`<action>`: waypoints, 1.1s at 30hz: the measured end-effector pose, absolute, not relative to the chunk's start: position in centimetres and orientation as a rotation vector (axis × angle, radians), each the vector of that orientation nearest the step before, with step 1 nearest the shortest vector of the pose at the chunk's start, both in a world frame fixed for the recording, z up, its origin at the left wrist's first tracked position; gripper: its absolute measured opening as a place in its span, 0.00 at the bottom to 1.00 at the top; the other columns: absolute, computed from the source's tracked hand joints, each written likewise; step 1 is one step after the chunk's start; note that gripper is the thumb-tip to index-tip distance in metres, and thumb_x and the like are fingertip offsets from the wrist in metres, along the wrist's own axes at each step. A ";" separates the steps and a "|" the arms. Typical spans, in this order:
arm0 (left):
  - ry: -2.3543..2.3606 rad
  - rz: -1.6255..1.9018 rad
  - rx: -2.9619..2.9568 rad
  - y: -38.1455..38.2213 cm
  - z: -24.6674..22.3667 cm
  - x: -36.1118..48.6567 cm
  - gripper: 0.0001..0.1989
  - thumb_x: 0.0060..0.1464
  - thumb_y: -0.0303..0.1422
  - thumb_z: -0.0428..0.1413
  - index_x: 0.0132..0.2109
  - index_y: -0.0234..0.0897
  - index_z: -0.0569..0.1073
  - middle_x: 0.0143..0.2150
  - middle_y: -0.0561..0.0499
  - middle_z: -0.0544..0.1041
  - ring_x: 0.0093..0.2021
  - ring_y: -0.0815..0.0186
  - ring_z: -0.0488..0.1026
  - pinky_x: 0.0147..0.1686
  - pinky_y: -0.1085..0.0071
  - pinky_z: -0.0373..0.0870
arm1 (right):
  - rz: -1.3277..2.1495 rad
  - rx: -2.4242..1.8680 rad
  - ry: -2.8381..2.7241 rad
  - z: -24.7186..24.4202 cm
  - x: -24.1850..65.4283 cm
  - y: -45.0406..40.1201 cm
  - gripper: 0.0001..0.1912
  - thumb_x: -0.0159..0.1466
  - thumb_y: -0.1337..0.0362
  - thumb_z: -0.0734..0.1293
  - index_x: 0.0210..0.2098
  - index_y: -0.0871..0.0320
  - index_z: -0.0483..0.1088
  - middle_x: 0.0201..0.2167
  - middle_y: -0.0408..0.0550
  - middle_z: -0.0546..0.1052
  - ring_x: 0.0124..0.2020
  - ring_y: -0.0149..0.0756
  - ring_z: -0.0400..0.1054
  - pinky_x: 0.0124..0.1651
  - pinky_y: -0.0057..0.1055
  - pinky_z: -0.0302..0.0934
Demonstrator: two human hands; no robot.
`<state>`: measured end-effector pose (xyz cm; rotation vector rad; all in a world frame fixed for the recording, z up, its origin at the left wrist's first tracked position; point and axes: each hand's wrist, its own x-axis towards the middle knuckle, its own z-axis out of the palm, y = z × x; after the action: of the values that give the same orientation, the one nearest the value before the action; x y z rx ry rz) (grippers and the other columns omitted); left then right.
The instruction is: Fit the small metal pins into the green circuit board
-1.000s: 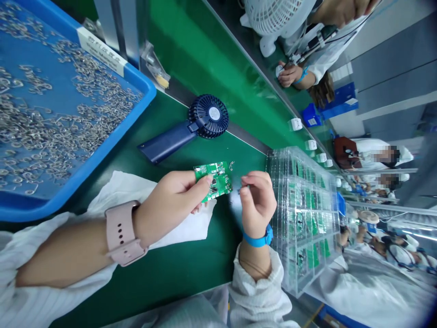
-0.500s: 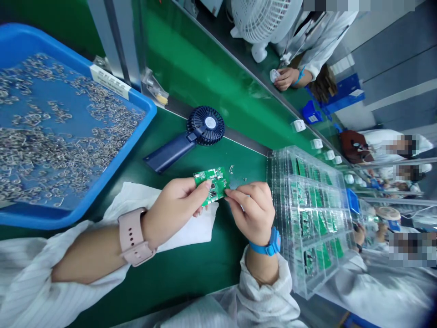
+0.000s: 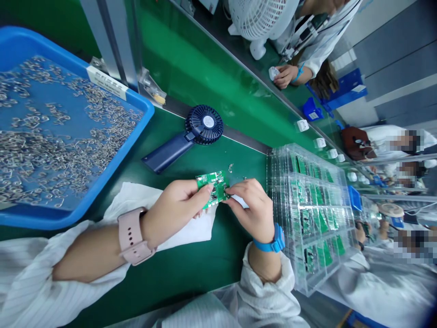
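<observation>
Left hand (image 3: 174, 209) grips one green circuit board (image 3: 212, 189); right hand (image 3: 247, 205) pinches its edge.

Item: green printed circuit board (image 3: 212, 186), roughly rectangular, one board.
Surface: small black chips and other surface-mounted parts, with white printed markings; fine detail too small to read.
Pose: held between both hands, its long side running slantwise across the view.
Left hand (image 3: 174, 210): thumb and fingers grip the board's left end.
Right hand (image 3: 251, 208): fingertips pinch the board's right end.
Position: over the near half of the green bench (image 3: 208, 259), well in from its far edge.
Loose part: small bent silver wire clip (image 3: 231, 167), lying on the bench just beyond the board's upper edge, not touching it.
</observation>
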<state>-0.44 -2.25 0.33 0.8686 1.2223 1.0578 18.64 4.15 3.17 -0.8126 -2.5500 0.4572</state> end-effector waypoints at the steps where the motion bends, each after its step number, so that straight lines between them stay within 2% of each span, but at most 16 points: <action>1: 1.222 1.055 0.871 -2.2 0.3 -0.5 0.21 0.58 0.41 0.51 0.20 0.37 0.65 0.16 0.56 0.67 0.18 0.72 0.65 0.20 0.75 0.61 | 0.483 -0.813 -2.542 3.2 18.7 4.2 0.11 0.61 0.70 0.70 0.43 0.54 0.71 0.35 0.45 0.78 0.38 0.36 0.71 0.44 0.39 0.66; 11: 1.244 1.011 0.870 -2.1 0.5 -0.5 0.21 0.58 0.43 0.51 0.20 0.37 0.64 0.16 0.56 0.66 0.19 0.71 0.65 0.21 0.75 0.62 | 0.767 -0.898 -2.440 3.8 19.0 4.2 0.08 0.60 0.64 0.72 0.40 0.53 0.73 0.35 0.46 0.78 0.38 0.37 0.72 0.44 0.39 0.67; 16: 1.258 0.981 0.894 -2.3 0.6 -0.5 0.21 0.57 0.43 0.51 0.20 0.37 0.64 0.16 0.56 0.67 0.19 0.71 0.65 0.20 0.75 0.61 | 0.896 -1.056 -2.321 3.7 18.8 3.9 0.02 0.63 0.65 0.69 0.37 0.54 0.73 0.33 0.45 0.78 0.37 0.35 0.72 0.42 0.35 0.66; 22: 1.235 0.981 0.931 -2.3 0.6 -0.6 0.21 0.58 0.43 0.50 0.21 0.37 0.65 0.17 0.56 0.67 0.20 0.71 0.66 0.21 0.75 0.61 | 1.128 -1.215 -2.110 3.0 19.3 3.9 0.04 0.62 0.64 0.69 0.38 0.54 0.73 0.32 0.43 0.77 0.33 0.31 0.70 0.37 0.30 0.65; 33: 1.241 0.989 0.905 -2.2 0.8 -0.5 0.21 0.57 0.43 0.51 0.20 0.37 0.65 0.17 0.56 0.66 0.19 0.71 0.65 0.20 0.75 0.61 | 1.116 -1.114 -2.210 3.2 19.1 4.1 0.06 0.64 0.64 0.67 0.41 0.53 0.75 0.34 0.45 0.76 0.35 0.32 0.71 0.39 0.31 0.67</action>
<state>-0.50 -2.22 0.77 0.9055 1.2414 0.9889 19.11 4.12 3.19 -1.1140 -2.2097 1.1163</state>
